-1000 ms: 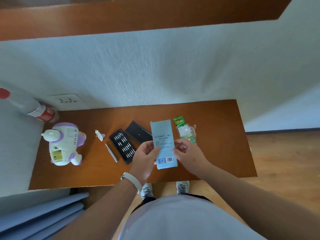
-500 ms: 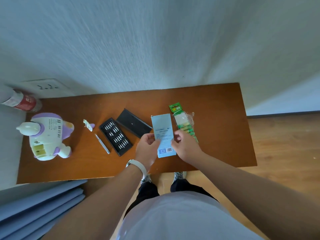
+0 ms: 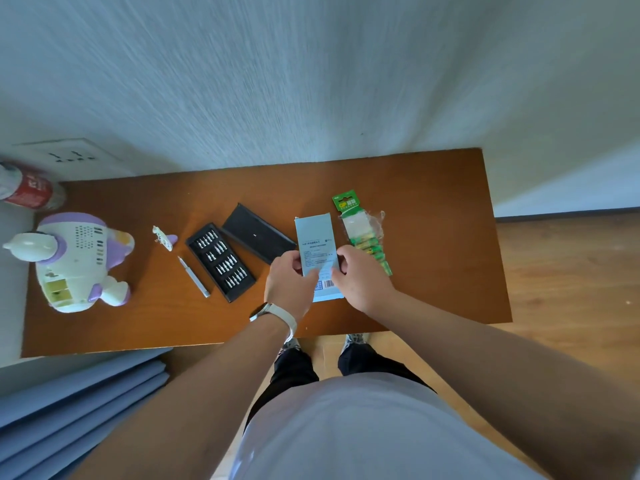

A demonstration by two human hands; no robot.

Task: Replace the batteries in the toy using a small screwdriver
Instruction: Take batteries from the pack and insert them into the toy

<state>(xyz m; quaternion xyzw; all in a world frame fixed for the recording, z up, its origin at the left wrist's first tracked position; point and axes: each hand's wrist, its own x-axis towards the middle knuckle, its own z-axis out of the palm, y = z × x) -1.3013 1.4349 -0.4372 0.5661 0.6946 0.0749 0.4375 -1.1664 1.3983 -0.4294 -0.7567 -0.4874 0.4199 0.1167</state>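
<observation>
Here the fingers (image 3: 304, 261) of the left hand (image 3: 289, 280) are closed on the left edge of a pale blue box (image 3: 317, 244), thumb on its printed face, while the right hand (image 3: 360, 277) pinches the box's right edge the same way; both hands grip it near its lower half, barcode end toward the person. Whether the box rests on the worktop (image 3: 433, 237) or is lifted off it cannot be told. A white watch band (image 3: 282, 315) sits on the left wrist. Just right of the box lies a green battery pack (image 3: 363, 232) in clear wrap, partly under the right hand. Left of the box, a black case lid (image 3: 256, 233) lies at an angle, touching or just beside the open black bit tray (image 3: 220, 261) with rows of silver bits. A small silver screwdriver (image 3: 194, 277) lies just left of the tray. Near it, a small white and purple piece (image 3: 164, 237), too small to identify. Far left on the worktop, well apart from the hands, the white and purple toy (image 3: 74, 261) lies with a yellowish compartment showing near its bottom. Behind it, a red-labelled bottle (image 3: 29, 188), blurred.
</observation>
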